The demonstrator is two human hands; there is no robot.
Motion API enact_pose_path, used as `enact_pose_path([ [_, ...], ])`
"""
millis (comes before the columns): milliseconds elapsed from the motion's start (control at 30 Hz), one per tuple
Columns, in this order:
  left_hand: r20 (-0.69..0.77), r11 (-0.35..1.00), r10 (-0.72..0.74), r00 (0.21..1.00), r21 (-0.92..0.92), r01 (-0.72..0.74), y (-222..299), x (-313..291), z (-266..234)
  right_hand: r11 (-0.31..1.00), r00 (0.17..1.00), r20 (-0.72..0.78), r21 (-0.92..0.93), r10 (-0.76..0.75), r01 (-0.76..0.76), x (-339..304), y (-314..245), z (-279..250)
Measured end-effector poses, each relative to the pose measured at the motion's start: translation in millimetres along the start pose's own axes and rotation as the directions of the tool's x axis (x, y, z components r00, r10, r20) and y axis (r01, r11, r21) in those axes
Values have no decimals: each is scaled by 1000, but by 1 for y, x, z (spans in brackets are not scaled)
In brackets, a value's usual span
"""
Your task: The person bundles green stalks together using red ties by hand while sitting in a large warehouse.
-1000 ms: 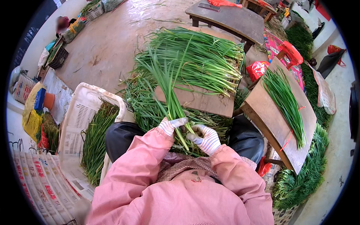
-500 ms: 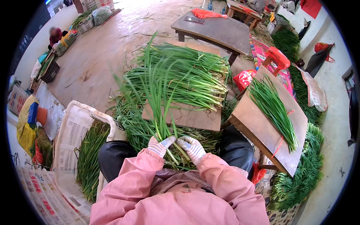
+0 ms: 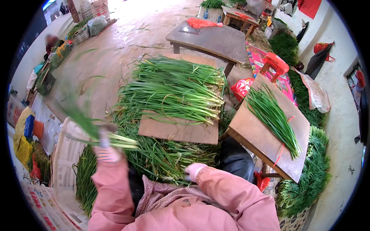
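My left hand [image 3: 105, 148], in a striped glove and blurred by motion, is closed round a small bunch of garlic chives [image 3: 124, 141] at the left. The pale stems point right and the smeared leaves reach up and left. Low in the middle, my gloved right hand [image 3: 194, 170] is at the near edge of loose greens [image 3: 181, 156] in front of my lap; its fingers are blurred and partly hidden. Ahead, a thick pile of garlic chives [image 3: 173, 90] lies on a brown board [image 3: 177, 131], stems to the right.
A low wooden table [image 3: 244, 119] at right bears a bundle of chives [image 3: 273, 119] with red ties. At left stands a white crate [image 3: 63, 161] with greens inside. Further off are a dark table [image 3: 216, 40], a red stool [image 3: 276, 63] and a person [image 3: 52, 42].
My left hand has swung left from the lap with the chives, over the crate's edge. My right hand has come off the bunch and dropped slightly. The head view has shifted a little.
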State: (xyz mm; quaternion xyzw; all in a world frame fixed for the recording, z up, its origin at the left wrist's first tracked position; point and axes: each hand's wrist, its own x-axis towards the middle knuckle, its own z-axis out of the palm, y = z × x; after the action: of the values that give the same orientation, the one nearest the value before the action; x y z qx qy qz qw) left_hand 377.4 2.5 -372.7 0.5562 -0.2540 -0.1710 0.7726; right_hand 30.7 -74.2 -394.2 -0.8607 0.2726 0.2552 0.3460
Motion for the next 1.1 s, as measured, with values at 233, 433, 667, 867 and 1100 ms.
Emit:
enact_pose_path([
  [233, -146, 876, -144, 979, -480, 58, 89, 19, 70, 972, 691, -704, -5, 164, -235, -19, 57, -131],
  [433, 545, 259, -497, 675, -649, 715, 19, -79, 140, 824, 574, -768, -109, 285, -556, 11, 108, -192],
  [667, 471, 235, -687, 553, -576, 783, 5, -92, 148, 786, 690, -678, -272, 253, -555, 0, 101, -247],
  [867, 346, 280, -676, 650, -695, 662, 3, -74, 122, 995, 164, -983, -93, -86, -39, -63, 72, -241],
  [1100, 226, 376, -741, 632, -641, 669, 17, -88, 106, 966, 323, -911, 249, 256, -62, -115, 103, -285],
])
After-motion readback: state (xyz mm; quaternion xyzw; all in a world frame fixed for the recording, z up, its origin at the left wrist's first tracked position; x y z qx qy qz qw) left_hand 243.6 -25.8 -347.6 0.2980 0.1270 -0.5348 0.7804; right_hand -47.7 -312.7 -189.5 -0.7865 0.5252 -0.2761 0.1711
